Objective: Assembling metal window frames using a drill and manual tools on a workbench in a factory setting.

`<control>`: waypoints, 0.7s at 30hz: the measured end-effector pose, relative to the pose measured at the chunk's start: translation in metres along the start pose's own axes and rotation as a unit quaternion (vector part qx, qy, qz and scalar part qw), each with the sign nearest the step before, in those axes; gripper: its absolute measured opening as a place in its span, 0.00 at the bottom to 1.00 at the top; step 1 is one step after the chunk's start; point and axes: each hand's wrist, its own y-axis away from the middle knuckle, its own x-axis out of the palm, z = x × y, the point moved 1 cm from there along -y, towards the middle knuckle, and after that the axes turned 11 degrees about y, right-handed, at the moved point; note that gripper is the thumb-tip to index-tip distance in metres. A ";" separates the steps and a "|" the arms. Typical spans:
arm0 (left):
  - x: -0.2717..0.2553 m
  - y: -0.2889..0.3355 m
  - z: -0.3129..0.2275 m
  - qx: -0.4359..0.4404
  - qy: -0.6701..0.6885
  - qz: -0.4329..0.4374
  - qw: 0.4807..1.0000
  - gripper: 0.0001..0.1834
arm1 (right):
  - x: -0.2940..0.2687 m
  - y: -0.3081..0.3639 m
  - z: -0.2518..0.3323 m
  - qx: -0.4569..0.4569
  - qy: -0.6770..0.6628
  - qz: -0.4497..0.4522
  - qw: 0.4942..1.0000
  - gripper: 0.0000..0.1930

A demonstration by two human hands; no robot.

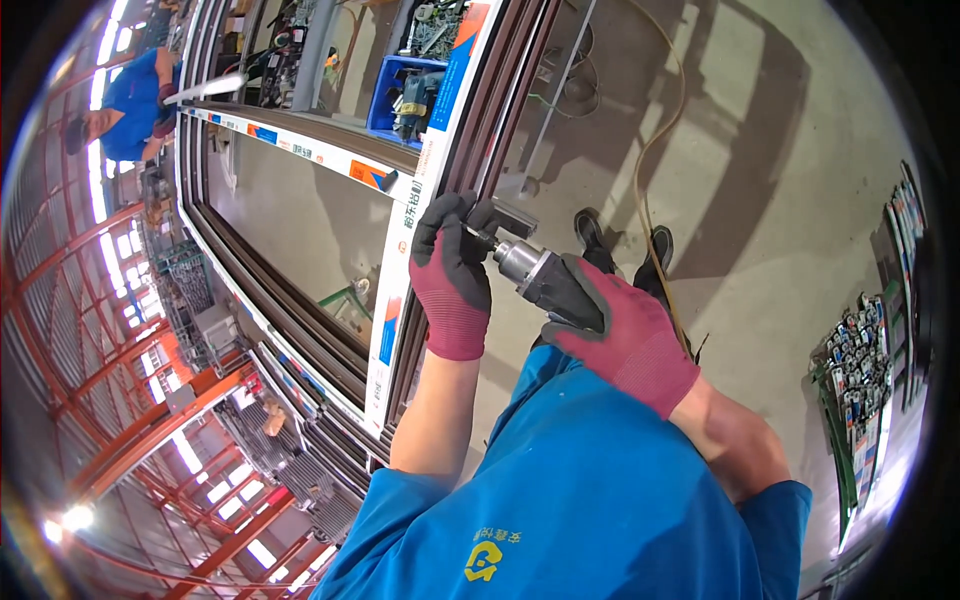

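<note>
My right hand (632, 338), in a maroon and black glove, is wrapped round a power drill (528, 268) with a silver front and dark body. Its front end points up and left toward the brown-edged frame (412, 215), which has white protective film. My left hand (452, 285), gloved alike, is closed at the drill's bit, with thumb and fingers curled together by the frame's near rail. Whatever lies between those fingers is too small and covered to make out. A short grey metal piece (514, 217) sticks out beside the left fingertips.
A blue bin (378, 118) with another power tool stands beyond the frame's crossbar, near a tray of loose hardware (434, 28). A hose (641, 150) runs over the floor. Another person (130, 105) in blue is at the far left. Stacked profiles (855, 380) lie at right.
</note>
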 end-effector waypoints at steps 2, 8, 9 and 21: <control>0.002 0.003 -0.010 -0.019 -0.031 0.018 0.999 0.14 | 0.003 0.001 -0.002 -0.014 -0.011 -0.022 1.000 0.45; -0.005 0.005 -0.077 0.155 -0.408 -0.090 0.895 0.20 | -0.006 0.001 0.009 0.033 -0.044 -0.001 0.998 0.44; -0.017 -0.016 -0.091 0.180 -0.408 -0.094 0.890 0.23 | -0.003 0.002 0.010 0.034 -0.042 0.001 0.999 0.44; -0.042 -0.125 -0.070 -0.106 -0.361 -0.091 0.922 0.32 | 0.003 0.001 0.010 0.016 -0.005 -0.022 1.000 0.44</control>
